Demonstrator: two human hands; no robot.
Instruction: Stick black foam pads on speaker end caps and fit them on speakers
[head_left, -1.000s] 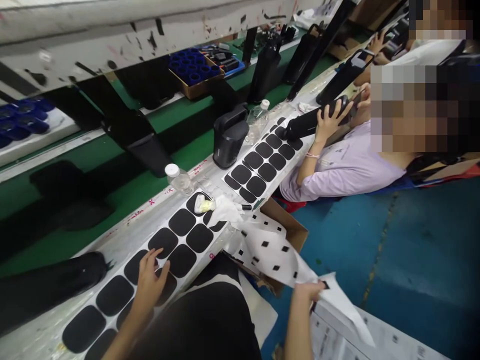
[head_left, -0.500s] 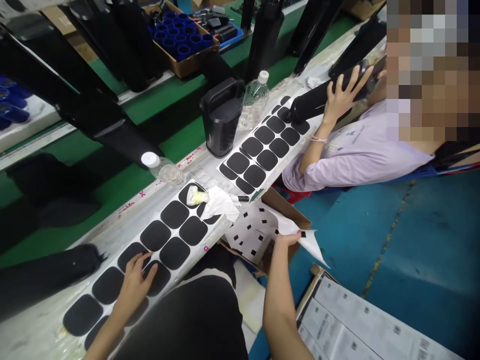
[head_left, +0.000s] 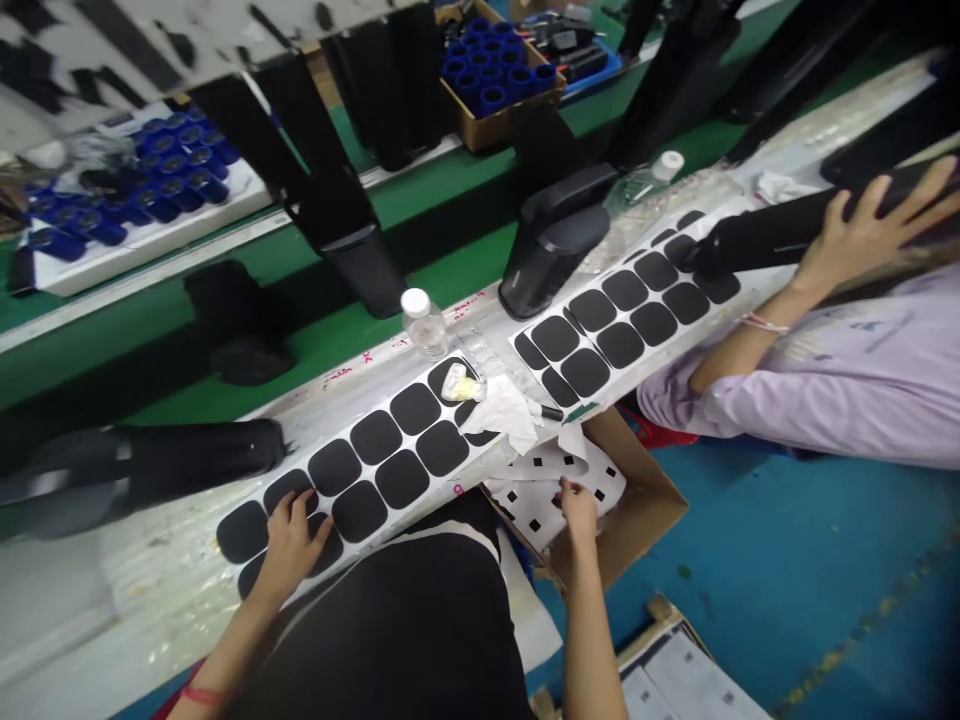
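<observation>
My left hand [head_left: 294, 545] lies with fingers spread on a white sheet of black rounded-square stickers [head_left: 360, 512] along the bench edge. My right hand [head_left: 580, 512] is closed at the edge of a white paper sheet with small black squares [head_left: 600, 478], inside an open cardboard box [head_left: 649, 515] below the bench. Across the far end of the sticker sheet lie a crumpled white tissue [head_left: 510, 412] and a dark, pen-like stick [head_left: 551, 412]. A clear bottle with a white cap [head_left: 425, 325] stands just behind them.
A co-worker's hand [head_left: 862, 235] rests on a long black housing [head_left: 787, 235] at right, over a second sticker sheet [head_left: 619, 345]. A black handled container [head_left: 559, 245] and another bottle [head_left: 645, 195] stand behind. A black cylinder [head_left: 202, 450] lies left.
The view has swung left. My right hand has brought the white paper from beyond the box's right side into the box. My left hand stays on the sticker sheet, slightly shifted.
</observation>
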